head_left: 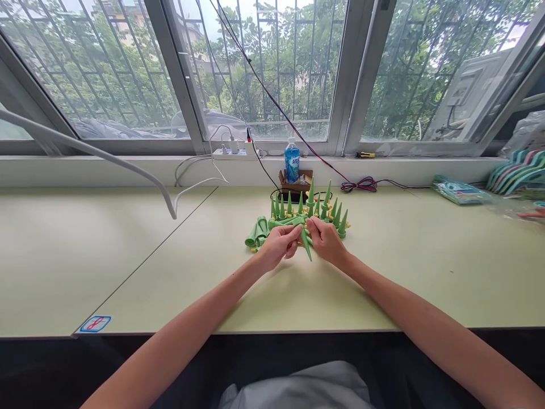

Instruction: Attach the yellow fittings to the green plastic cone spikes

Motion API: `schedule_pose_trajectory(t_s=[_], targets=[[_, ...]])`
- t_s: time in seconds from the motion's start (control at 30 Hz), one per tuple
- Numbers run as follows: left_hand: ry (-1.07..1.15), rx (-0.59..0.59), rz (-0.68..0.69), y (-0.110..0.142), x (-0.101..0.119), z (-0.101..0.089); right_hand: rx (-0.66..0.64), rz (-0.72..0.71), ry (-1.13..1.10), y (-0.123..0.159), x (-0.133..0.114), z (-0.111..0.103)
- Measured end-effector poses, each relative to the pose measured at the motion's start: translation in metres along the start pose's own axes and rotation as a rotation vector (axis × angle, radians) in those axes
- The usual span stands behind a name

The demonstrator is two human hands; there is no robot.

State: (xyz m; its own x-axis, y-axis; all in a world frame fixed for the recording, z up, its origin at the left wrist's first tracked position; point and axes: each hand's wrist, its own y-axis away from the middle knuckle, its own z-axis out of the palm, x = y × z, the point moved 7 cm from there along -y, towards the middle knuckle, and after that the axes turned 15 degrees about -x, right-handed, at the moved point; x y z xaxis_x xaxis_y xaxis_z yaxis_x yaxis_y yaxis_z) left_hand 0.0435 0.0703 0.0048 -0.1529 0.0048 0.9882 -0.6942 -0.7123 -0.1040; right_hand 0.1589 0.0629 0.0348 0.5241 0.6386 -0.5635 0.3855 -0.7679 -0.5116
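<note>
Between my two hands is a green plastic plant watering spike [306, 245], its pointed end slanting down toward me. My left hand [281, 243] pinches it from the left near its upper end. My right hand [327, 240] is closed at the same end from the right; its fingertips hide what they grip there. Just behind stand several upright green watering spikes [336, 216] with small yellow parts at their bases. Left of my left hand lie several green hollow pieces [258, 232] with open ends.
A blue-labelled bottle [292, 162] stands by a small brown box [306, 175] at the back. A bundled cable [360, 184], packaged items [462, 190] and teal hangers [517, 173] lie rightward. A white cable [128, 162] hangs over the left table. Part of another person's hand [534, 213] shows far right.
</note>
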Motion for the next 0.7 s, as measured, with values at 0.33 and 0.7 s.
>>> schedule_pose_trajectory(t_s=[0.33, 0.7], targets=[[0.019, 0.141, 0.013, 0.0018, 0.0014, -0.0032, -0.038, -0.017, 0.015, -0.0032, 0.0000, -0.0008], [0.021, 0.019, -0.027, 0.0001, 0.0015, 0.0054, -0.080, -0.053, -0.004, -0.0028, -0.0070, -0.0004]])
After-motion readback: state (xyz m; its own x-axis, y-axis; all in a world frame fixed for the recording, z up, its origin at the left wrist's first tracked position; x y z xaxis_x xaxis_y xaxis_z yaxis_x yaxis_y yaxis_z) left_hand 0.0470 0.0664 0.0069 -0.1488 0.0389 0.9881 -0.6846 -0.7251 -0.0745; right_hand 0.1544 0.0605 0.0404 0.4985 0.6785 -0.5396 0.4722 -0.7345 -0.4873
